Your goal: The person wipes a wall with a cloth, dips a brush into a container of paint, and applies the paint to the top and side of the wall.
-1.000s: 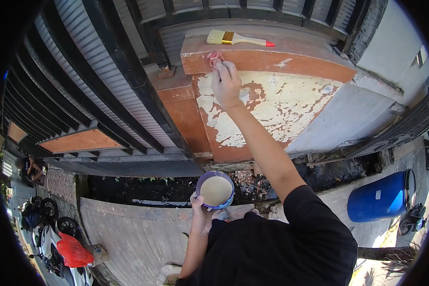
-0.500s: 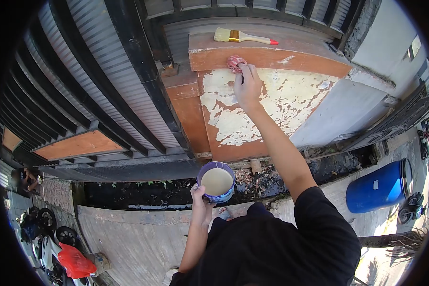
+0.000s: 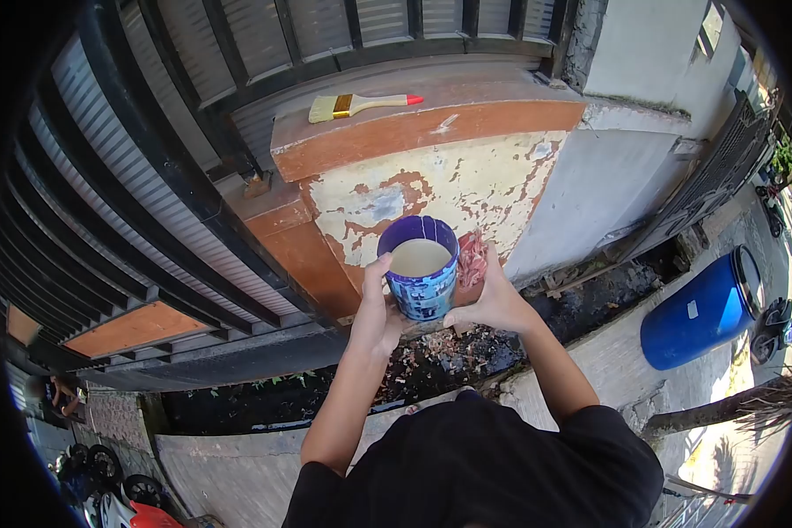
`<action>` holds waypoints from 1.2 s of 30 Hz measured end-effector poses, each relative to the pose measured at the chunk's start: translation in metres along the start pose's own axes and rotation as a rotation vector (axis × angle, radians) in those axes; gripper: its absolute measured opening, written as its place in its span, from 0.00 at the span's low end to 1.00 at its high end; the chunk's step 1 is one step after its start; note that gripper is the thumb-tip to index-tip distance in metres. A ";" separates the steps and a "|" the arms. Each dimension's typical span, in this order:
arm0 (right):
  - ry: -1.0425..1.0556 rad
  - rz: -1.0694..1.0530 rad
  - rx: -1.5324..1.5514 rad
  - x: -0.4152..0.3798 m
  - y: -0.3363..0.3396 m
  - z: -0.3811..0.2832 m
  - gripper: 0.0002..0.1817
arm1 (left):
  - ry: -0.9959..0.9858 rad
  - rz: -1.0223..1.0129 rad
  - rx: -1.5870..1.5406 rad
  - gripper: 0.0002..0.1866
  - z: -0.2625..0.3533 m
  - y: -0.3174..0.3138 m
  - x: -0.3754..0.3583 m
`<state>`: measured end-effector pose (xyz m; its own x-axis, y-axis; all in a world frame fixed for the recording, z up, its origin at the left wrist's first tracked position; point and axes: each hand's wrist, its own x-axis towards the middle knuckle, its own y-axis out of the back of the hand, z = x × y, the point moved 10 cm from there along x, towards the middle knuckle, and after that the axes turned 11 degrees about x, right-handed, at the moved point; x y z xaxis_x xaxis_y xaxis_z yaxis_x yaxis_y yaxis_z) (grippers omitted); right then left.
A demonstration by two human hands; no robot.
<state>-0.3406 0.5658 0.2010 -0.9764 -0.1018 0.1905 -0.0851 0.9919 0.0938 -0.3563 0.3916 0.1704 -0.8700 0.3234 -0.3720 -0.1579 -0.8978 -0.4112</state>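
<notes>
In front of the wall, my left hand point(image 3: 376, 315) grips the left side of a purple and blue paint bucket point(image 3: 424, 297) with pale beige liquid inside. A crumpled red-and-white rag point(image 3: 473, 257) is held in the fingers of my right hand point(image 3: 500, 302), whose thumb reaches toward the bucket's lower right side. Behind the bucket, the wall panel point(image 3: 361, 209) has flaking cream paint over brownish orange. On the ledge point(image 3: 493, 116) above it lies a paintbrush point(image 3: 361, 106) with pale bristles and a red handle tip.
A dark metal fence point(image 3: 374, 62) rises behind the ledge and along the left. Below the wall runs a ditch point(image 3: 264, 400) with dark water and debris. A blue barrel point(image 3: 691, 312) stands right on the concrete path. At far left are motorbikes point(image 3: 106, 462) and a person point(image 3: 62, 396).
My right hand has come down from the ledge's front face to beside the bucket, still with the rag. The left hand has raised the bucket toward the wall. The view has shifted right.
</notes>
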 end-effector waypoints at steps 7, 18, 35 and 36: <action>0.369 0.149 0.070 0.061 0.077 -0.107 0.64 | -0.144 -0.240 0.059 0.51 0.102 -0.123 0.037; 0.573 0.300 -0.029 0.169 0.177 -0.191 0.58 | -0.360 -0.343 0.649 0.56 0.223 -0.211 0.120; 0.612 0.484 -0.198 0.234 0.202 -0.132 0.59 | -0.907 0.372 1.535 0.64 0.243 -0.211 0.174; 0.598 0.495 -0.204 0.231 0.202 -0.134 0.59 | -0.902 0.370 1.534 0.64 0.242 -0.210 0.174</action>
<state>-0.5567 0.7322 0.3952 -0.6149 0.2664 0.7422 0.4244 0.9051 0.0268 -0.5876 0.5642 0.3936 -0.8321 0.2904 0.4725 0.2916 -0.4955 0.8182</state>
